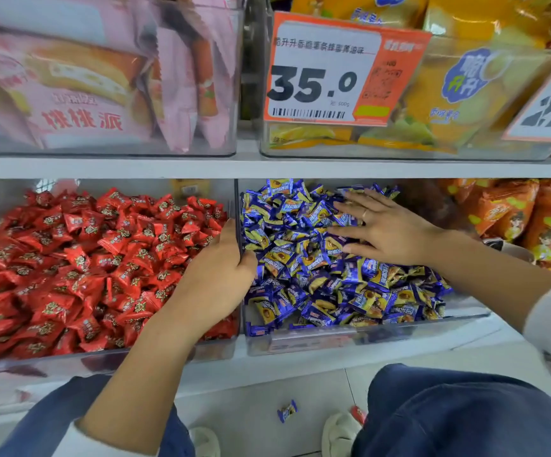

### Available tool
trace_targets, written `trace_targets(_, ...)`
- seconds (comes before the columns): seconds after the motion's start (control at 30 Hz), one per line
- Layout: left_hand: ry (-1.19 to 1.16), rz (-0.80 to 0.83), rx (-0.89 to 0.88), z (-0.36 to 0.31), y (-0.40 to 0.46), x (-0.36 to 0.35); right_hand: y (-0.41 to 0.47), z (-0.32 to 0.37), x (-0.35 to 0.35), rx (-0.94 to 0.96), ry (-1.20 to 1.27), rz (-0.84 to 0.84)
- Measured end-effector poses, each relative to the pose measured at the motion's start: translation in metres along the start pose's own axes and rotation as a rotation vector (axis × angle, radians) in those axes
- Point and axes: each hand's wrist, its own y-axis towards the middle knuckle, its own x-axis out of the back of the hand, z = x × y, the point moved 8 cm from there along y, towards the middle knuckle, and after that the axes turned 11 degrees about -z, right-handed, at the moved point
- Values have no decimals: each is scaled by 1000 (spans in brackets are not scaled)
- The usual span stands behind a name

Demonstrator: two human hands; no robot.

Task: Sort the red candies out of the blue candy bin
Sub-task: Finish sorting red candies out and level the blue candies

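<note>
Two hands working | right hand (388,230) lying flat, grip wide, on blue candies (317,275) | left hand (224,258) curling over divider (237,206) beside red candies (86,258), contents hidden

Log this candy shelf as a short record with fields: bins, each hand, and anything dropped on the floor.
blue candy bin: right of the red one, no red candy visible on top
red candy bin: full of red candies
left hand: on the divider between the bins
right hand: flat on the blue candies
floor: one blue candy, one red candy
</note>
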Motion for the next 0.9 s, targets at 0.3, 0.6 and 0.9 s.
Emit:
trace_targets(0.3,5,0,15,3,1,-2,-30,97,9,763,74,-112)
trace_targets(0.6,50,-54,-28,2,3,-2,31,110,-24,527,-72,-269)
trace_targets(0.9,44,-70,-73,-3,2,2,49,22,-8,85,29,-280)
